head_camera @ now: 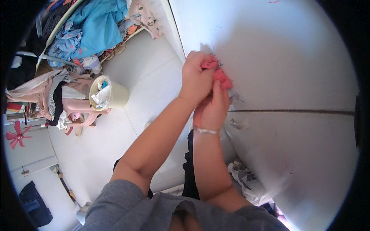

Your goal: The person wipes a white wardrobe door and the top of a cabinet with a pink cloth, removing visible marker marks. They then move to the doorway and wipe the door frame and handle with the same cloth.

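Observation:
Both hands are together on a pink cloth (222,79), which is bunched up in front of a white panel (274,72). My left hand (197,73) grips the upper end, its fingers curled around the crumpled fabric. Just below it, my right hand (212,108), with a silvery bracelet (206,131) at the wrist, pinches the lower part between thumb and fingers. Short dark scribbles (239,98) mark the panel around the cloth. Part of the cloth is hidden inside my fingers, and whether it touches the panel I cannot tell.
A cream waste bin (120,93) with a liner stands on the tiled floor (150,72), beside a pink plastic stool (78,105) piled with clothes. Blue bedding (98,26) lies at the upper left. A dark gap (289,111) splits the panel. Crumpled bags (248,182) lie low on the right.

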The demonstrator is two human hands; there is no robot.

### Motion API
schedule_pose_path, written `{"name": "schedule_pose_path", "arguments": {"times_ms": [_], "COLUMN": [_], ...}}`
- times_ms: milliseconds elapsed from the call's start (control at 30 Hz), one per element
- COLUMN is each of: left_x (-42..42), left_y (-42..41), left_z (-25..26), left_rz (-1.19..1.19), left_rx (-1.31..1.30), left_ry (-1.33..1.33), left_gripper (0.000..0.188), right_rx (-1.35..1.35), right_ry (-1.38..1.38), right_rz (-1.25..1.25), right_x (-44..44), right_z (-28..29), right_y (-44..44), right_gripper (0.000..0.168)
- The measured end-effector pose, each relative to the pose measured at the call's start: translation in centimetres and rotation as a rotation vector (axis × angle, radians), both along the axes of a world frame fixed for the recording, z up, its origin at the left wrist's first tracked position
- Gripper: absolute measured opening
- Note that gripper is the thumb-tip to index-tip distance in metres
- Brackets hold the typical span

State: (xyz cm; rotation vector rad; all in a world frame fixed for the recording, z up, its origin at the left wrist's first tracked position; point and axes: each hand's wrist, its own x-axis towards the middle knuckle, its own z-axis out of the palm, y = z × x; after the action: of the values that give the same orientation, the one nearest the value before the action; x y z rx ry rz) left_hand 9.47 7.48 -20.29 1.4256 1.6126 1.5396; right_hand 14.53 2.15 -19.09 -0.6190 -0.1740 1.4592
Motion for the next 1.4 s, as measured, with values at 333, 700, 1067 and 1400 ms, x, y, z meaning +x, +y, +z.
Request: {"name": "schedule_pose_path", "arguments": {"times_ms": [333,700,1067,1400], "left_x": [-3.6,-10.5,-9.1,-0.5], "left_y": [-0.5,-8.2,-8.9,-1.9], "left_z": [-2.0,-0.1,2.4,2.0], "left_rz": [-0.16,-0.455,-0.109,-0.178], "left_rx": [-0.379,0.023,-0.269,0.287], "left_ry": [-0.973,-1.371,-0.944,0.106], "left_gripper": [0.01,0.033,0.032,0.027], "right_rx": [-0.414,-0.029,-0.131,0.112], "right_ry": [0.221,0.364,0.052,0.205], "right_rz": [0.084,0.341,0.246,0.151], "right_x": [1.0,0.0,-1.7,-1.0], "right_z": [-2.7,-1.5,-2.3,-3.8], "right_y": [0.6,-0.6,-0.9,-0.8], "right_gripper": [0.028,0.042,0.041,0.036]}}
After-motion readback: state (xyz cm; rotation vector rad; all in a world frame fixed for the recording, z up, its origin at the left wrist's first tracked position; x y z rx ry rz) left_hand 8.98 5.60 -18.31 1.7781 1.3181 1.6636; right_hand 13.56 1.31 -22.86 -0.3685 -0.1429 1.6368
